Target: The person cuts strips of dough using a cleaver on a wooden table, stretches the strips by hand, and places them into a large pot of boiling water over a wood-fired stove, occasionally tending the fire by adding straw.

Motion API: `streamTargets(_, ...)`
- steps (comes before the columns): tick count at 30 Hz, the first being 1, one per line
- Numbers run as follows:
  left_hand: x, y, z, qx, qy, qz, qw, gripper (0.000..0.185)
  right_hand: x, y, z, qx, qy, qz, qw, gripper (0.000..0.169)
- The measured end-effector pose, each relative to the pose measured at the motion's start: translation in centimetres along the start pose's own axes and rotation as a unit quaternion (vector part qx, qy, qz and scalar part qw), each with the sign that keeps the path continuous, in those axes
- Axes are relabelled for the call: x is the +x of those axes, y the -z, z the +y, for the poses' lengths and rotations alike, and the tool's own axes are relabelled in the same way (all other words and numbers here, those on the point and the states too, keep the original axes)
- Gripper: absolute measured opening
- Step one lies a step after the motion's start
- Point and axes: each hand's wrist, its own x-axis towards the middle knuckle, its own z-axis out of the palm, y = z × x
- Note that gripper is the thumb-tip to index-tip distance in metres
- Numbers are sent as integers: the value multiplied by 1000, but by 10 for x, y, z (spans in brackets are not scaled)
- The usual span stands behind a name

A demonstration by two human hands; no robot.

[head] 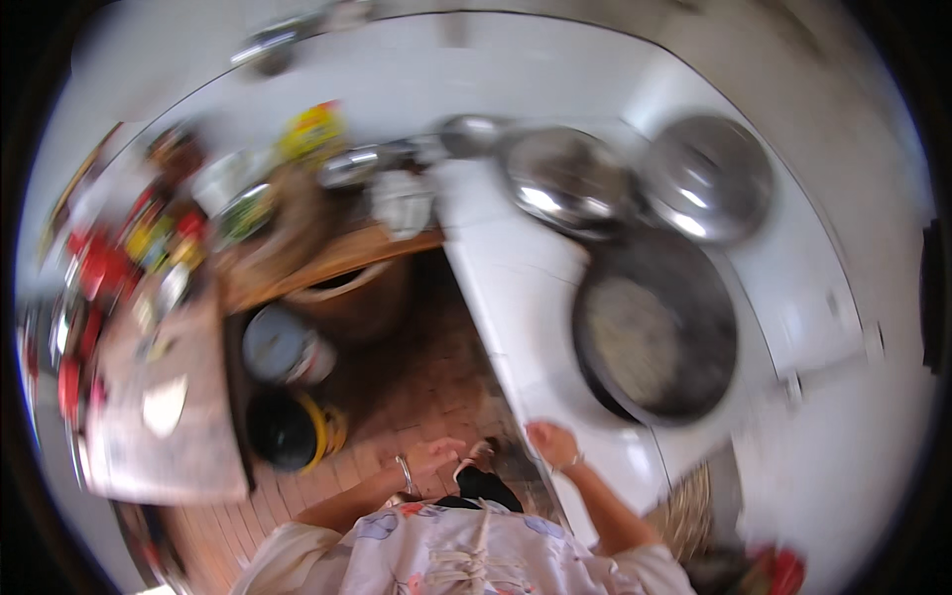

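My left hand (435, 455) is over the brick floor in front of my body, fingers stretched out and holding nothing that I can see. By the near edge of the white tiled counter (491, 297) is my right hand (552, 444), its fingers curled. Blur hides whether anything small is in it. Closest to that hand is a large dark wok (695, 327) set into the counter, with a pale patch in its bottom. Behind the wok are two shiny round metal lids, one domed lid (565, 178) and a second lid (710, 178).
A wooden table (171, 446) on the left bears a pale flat piece (164, 405) and several blurred packets. Below the wooden shelf (335, 264) stand a brown crock (364, 305), a lidded bucket (275, 346) and a dark bucket (282, 430). A straw bundle (684, 513) lies at lower right.
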Motion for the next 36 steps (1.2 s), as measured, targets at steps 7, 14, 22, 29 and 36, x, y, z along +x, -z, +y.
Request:
streamTargets(7, -202, 103, -74, 9, 15, 365, 931, 29, 36, -170, -227, 45, 220, -219, 950, 19)
streamTargets(14, -327, 163, -114, -213, 31, 586, 781, 23, 139, -282, -403, 60, 443, -203, 871, 17)
streamTargets(22, -368, 276, -99, -188, 2, 724, 664, 21, 294, -465, -623, 2, 558, -164, 814, 49)
streamTargets(29, -391, 341, -100, -32, 19, 801, 598, 20, 341, -575, -739, -180, 530, -149, 815, 54)
streamTargets(36, -422, 429, -108, 203, -21, 743, 637, 26, 366, -629, -768, -295, 483, -170, 807, 52)
